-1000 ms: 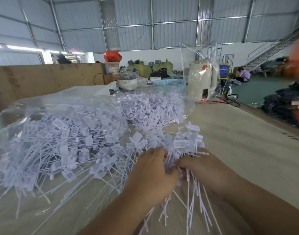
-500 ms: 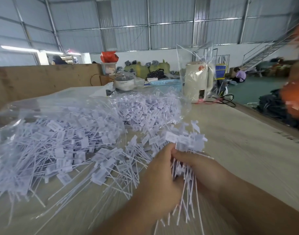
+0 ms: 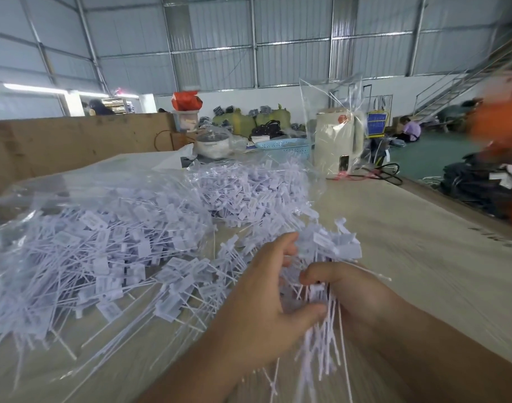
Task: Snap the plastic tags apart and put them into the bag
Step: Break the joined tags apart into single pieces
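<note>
Hands — left hand [image 3: 257, 301], right hand [image 3: 344, 289] — have lifted, pinching the tag bunch [image 3: 324, 257] (mid-snap, I'd judge); bag [image 3: 74, 228] waits left.

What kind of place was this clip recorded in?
Most likely a warehouse or packing workshop: corrugated metal walls, a long worktable heaped with white plastic tags, stuffed green sacks along the far wall, and a metal staircase.

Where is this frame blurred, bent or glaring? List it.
Head view: motion blur smears the orange shape at the right edge and softens the bundle of tags between left hand and right hand; wide-angle bending curves the wall beams; glare streaks the clear bag.
</note>
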The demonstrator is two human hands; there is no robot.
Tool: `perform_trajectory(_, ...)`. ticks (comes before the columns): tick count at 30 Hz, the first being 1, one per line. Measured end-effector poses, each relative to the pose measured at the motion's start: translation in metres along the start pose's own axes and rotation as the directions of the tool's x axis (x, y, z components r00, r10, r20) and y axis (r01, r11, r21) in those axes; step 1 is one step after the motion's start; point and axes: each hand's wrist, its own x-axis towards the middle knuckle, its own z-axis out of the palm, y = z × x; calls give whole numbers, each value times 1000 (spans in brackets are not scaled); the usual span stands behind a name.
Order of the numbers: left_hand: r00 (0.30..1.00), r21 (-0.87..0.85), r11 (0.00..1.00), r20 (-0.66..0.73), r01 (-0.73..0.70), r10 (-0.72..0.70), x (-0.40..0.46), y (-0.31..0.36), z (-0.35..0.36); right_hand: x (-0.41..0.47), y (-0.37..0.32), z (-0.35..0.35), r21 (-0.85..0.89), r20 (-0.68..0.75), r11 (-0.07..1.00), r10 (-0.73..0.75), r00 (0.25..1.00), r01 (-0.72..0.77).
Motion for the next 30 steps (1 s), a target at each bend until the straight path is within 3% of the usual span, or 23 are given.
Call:
perform_trajectory(4, 994, 45, 994, -45, 98, -96, 1, -4, -9, -11, -7, -3, -87, 143, 996, 19, 990, -7)
perform_trajectory(6, 988, 96, 985, -67, 142, -136, 4, -8, -13, -5, -14, 4, -132, 135, 990, 58, 989, -40)
perform_trajectory(7, 986, 123, 980, -77, 156, -147, 6, -10, -14, 4, -13, 5, -233, 105, 971, 72, 992, -46)
perform_trajectory(8, 984, 149, 974, -87, 168, -156, 7, -11, -15, 6, -13, 6, -210, 39, 977, 30, 999, -21)
perform_trajectory(11, 981, 213, 962, -125, 170, -146, 10, -15, -18, 5, -13, 7, -321, 32, 947, -3, 999, 13)
perform_trajectory(12, 980, 232, 958, -142, 168, -138, 10, -17, -19, 10, -14, 12, -405, 47, 914, 54, 997, -30)
perform_trajectory(13, 978, 251, 953, -162, 172, -134, 10, -18, -20, 12, -15, 16, -512, 80, 858, 3, 997, 39)
perform_trajectory(14, 974, 266, 946, -181, 184, -139, 11, -18, -22, 9, -14, 18, -478, 132, 874, -26, 991, 87)
perform_trajectory(15, 969, 272, 941, -195, 200, -150, 11, -20, -23, 1, -16, 12, -348, 216, 937, 55, 975, 24)
perform_trajectory(16, 966, 283, 934, -202, 217, -163, 11, -22, -24, -4, -10, 3, -221, 227, 975, 64, 972, -12)
perform_trajectory(17, 964, 307, 924, -203, 227, -170, 11, -24, -24, -6, -6, 1, -187, 206, 981, -15, 978, 54)
perform_trajectory(18, 964, 335, 913, -200, 234, -174, 11, -25, -24, -8, -5, -3, -182, 247, 971, -107, 963, 154)
perform_trajectory(19, 964, 351, 906, -202, 236, -173, 10, -24, -25, -14, -6, 3, -295, 251, 918, -193, 949, 265)
perform_trajectory(21, 961, 336, 911, -215, 240, -174, 11, -22, -26, -16, -13, 7, -213, 193, 966, -108, 975, 149)
perform_trajectory(22, 960, 323, 917, -228, 232, -163, 12, -22, -26, -21, -10, 8, -130, 201, 977, -139, 970, 167)
perform_trajectory(24, 961, 266, 944, -243, 198, -133, 14, -22, -25, -14, -12, 11, -151, 251, 975, -123, 960, 164)
perform_trajectory(26, 959, 172, 970, -256, 171, -124, 16, -19, -23, -1, -16, 23, -265, 180, 954, -94, 979, 141)
perform_trajectory(28, 954, 98, 983, -274, 153, -122, 16, -16, -20, -8, -14, 24, -247, 115, 969, -2, 993, 30)
perform_trajectory(29, 950, 56, 988, -286, 144, -122, 16, -15, -18, -9, -14, 27, -226, 132, 973, -22, 991, 52)
perform_trajectory(30, 947, 3, 990, -291, 140, -134, 16, -13, -17, -9, -12, 26, -182, 174, 968, -138, 975, 170)
